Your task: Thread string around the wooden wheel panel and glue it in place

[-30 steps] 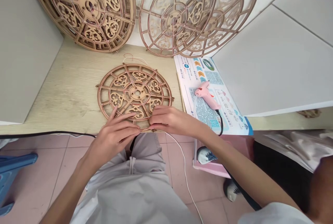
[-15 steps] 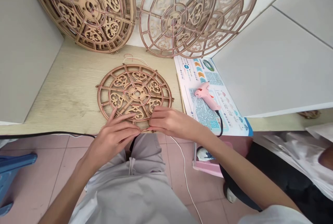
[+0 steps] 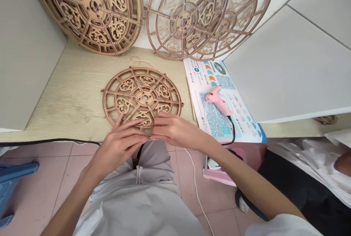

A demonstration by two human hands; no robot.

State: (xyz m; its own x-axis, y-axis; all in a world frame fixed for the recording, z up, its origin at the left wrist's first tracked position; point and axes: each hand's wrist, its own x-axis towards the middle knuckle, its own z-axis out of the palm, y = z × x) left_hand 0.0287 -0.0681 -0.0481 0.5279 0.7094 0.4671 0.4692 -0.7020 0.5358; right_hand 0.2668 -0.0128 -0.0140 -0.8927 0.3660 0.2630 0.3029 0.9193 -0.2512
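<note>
A flat, round fretwork wheel of thin brown wood (image 3: 144, 99) lies on the desk, its scrollwork panels bound with fine copper-coloured wire. My left hand (image 3: 117, 148) and my right hand (image 3: 175, 130) meet at its near rim, with fingertips closing on the edge. Whatever lies right under the fingertips is hidden. A loop of pale thread or wire (image 3: 139, 62) trails from the wheel's far side. A pink hot glue gun (image 3: 218, 101) lies on a printed leaflet (image 3: 219, 71) to the right of my right hand.
Several larger wired wooden wheels (image 3: 94, 6) lean against the wall behind the desk (image 3: 74, 97). White panels (image 3: 290, 60) flank it. A white cord (image 3: 196, 188) hangs to the tiled floor. A person's arm (image 3: 344, 164) shows at far right.
My right hand has slid a little left along the rim, towards my left hand. The glue gun's white cord has shifted right, and the wheel stays in place.
</note>
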